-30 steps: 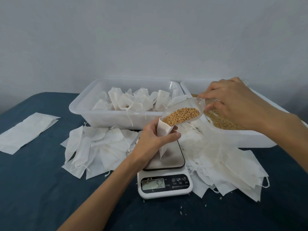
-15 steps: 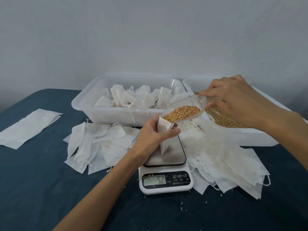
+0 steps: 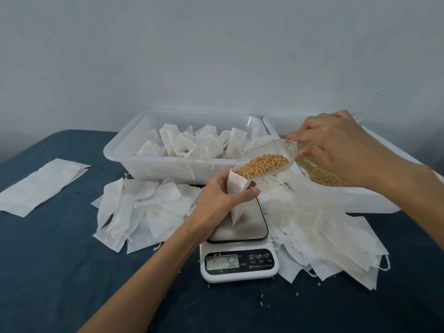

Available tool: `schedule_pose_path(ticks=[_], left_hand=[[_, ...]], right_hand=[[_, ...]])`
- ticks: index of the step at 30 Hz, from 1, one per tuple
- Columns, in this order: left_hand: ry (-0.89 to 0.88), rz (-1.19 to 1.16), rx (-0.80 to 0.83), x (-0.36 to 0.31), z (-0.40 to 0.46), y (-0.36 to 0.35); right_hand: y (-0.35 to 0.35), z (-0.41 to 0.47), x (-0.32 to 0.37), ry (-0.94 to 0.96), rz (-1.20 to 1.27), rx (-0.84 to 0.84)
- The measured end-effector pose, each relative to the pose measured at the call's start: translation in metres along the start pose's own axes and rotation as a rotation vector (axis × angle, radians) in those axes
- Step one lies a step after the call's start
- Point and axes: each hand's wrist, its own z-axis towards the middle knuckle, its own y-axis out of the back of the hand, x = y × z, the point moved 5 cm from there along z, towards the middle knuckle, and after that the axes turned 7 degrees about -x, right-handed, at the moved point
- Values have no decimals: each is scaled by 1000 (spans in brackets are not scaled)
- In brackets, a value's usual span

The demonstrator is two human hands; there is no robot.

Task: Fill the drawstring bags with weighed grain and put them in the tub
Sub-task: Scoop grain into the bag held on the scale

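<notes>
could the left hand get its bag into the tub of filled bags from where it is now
Probably yes. The left hand grips the bag above the scale, just in front of the tub; only the scoop at the bag's mouth intervenes.

On your kitchen scale (image 3: 239, 264), the display (image 3: 222, 262) shows two digits that read as 52. Beside it you have round button symbols, a power sign among them, with an M and a T. The small print beneath them is too fine to read.
</notes>
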Motion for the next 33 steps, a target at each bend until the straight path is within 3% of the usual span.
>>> schedule_pose_path(ticks=[33], left_hand=[[-8,-40,-3,1,1,0]], right_hand=[[-3,0,-3,33,-1,-41]])
